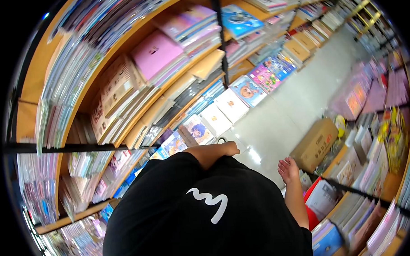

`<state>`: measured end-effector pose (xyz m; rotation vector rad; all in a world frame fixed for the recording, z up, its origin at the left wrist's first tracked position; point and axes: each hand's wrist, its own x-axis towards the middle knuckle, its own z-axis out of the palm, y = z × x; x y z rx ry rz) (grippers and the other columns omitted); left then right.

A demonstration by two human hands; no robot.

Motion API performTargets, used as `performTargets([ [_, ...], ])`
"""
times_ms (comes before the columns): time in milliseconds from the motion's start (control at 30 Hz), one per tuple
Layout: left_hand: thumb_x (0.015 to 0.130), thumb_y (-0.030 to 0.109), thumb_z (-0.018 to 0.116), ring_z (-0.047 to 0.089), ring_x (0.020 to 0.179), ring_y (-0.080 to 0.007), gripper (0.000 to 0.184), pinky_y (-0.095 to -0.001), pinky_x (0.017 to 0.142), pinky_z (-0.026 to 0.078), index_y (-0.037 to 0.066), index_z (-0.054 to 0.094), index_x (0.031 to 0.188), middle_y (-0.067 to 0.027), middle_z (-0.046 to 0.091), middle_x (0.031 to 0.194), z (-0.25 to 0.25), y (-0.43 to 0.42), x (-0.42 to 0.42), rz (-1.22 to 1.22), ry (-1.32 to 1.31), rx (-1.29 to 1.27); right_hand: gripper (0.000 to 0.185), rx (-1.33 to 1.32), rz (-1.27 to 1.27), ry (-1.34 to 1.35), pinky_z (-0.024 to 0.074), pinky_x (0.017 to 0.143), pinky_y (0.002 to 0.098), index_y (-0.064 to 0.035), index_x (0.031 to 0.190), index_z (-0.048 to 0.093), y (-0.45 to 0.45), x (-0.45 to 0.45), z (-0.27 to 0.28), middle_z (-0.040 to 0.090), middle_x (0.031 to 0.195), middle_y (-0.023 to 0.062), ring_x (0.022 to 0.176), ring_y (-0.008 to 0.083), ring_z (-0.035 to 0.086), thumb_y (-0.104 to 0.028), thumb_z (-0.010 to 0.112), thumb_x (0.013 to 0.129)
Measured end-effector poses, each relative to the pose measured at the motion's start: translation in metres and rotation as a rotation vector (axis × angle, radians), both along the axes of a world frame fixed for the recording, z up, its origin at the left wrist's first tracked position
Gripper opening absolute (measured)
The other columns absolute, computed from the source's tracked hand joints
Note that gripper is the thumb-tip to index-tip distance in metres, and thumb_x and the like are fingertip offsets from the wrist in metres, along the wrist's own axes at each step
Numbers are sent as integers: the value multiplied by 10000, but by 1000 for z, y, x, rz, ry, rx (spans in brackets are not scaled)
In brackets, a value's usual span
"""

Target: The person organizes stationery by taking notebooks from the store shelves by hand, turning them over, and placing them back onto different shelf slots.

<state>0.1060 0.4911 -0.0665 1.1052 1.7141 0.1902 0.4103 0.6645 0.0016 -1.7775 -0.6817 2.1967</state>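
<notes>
The person in the black T-shirt (pixel 172 219), a white squiggle (pixel 210 201) across the cloth, stands in a narrow aisle between laden shelves. The left hand (pixel 231 148) is drawn in close to the body with its fingers curled; I can't tell whether anything is in its grip. A small dark ring-shaped item (pixel 221 140) shows right beside it, too blurred to name. The right hand (pixel 287 170) is out to the other side, palm bare and fingers loosely extended, with nothing in it, near a brown cardboard box (pixel 315 144) on the pale, shiny floor (pixel 281 109).

Nearest the left hand, along the lowest shelf, lie a booklet with a purple-haired cartoon figure (pixel 197 129) and a white booklet (pixel 215 118). The row runs on to a blue booklet with an animal face (pixel 248 91) and a pink one with a busy print (pixel 266 77). Higher up sits a stack topped by a pink notebook (pixel 156 55). Below the right hand, a red container (pixel 312 218) shows beside the forearm, and yellow packets (pixel 392 135) hang farther right.
</notes>
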Motion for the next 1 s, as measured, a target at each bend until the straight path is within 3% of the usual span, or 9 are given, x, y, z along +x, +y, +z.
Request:
performTargets([
  [133,817,379,598,658,794,-337,418,-432,773,513,-25,706,803,-229,683,876,1,-17,-59,245,-24,52,451,23,197,6,481,862,395,-84,1237,503,17,-104,6,639,1112,115,964,238,602,-412,572,935],
  [233,831,304,683,654,792,-232,373,-365,746,523,19,674,1072,-141,700,883,27,-30,-103,738,-256,106,508,46,377,16,472,877,398,-64,1291,480,20,-195,17,618,1171,132,1005,248,592,-410,576,932],
  [300,869,213,672,639,838,-206,391,-345,757,524,29,568,1198,-113,654,1014,4,-40,-126,933,-69,625,528,76,492,12,466,887,404,-49,1318,465,20,-253,31,602,1212,147,1032,257,589,-400,566,936],
  [367,901,74,634,595,904,-163,390,-314,847,485,59,498,1267,-74,600,1094,76,-51,-156,1136,-80,688,493,185,666,81,470,873,397,-63,1311,481,14,-305,46,611,1198,134,1020,254,594,-382,561,944],
  [500,923,117,608,564,1031,-190,380,-334,894,474,19,479,1266,-115,568,1168,126,-62,-212,1511,105,1085,432,327,788,237,481,846,370,-96,1276,525,6,-403,83,618,1182,103,1007,225,592,-369,576,944],
  [600,920,156,622,567,1017,-199,412,-334,886,477,2,472,1271,-123,566,1159,157,-69,-246,1680,317,1087,433,403,825,330,486,840,362,-98,1275,531,1,-471,102,612,1197,84,1022,219,590,-369,590,942],
  [767,879,249,640,533,1099,-383,541,-453,947,441,-51,444,1284,-259,516,1211,148,-57,-275,1777,490,862,574,453,1053,495,461,949,400,-199,1486,372,13,-562,88,489,1410,43,1228,223,534,-382,531,966],
  [867,844,284,645,502,1120,-445,581,-503,986,412,-69,458,1266,-297,502,1203,158,-37,-286,1858,604,800,635,478,1170,407,365,1015,517,-244,1459,426,12,-612,65,454,1462,11,1345,250,423,-520,531,897],
  [1000,868,371,638,487,1170,-452,660,-488,995,426,-44,394,1320,-298,467,1264,188,-26,-289,2072,476,505,692,553,1125,362,312,1056,534,-198,1481,423,5,-630,79,373,1514,82,1375,337,366,-544,517,889],
])
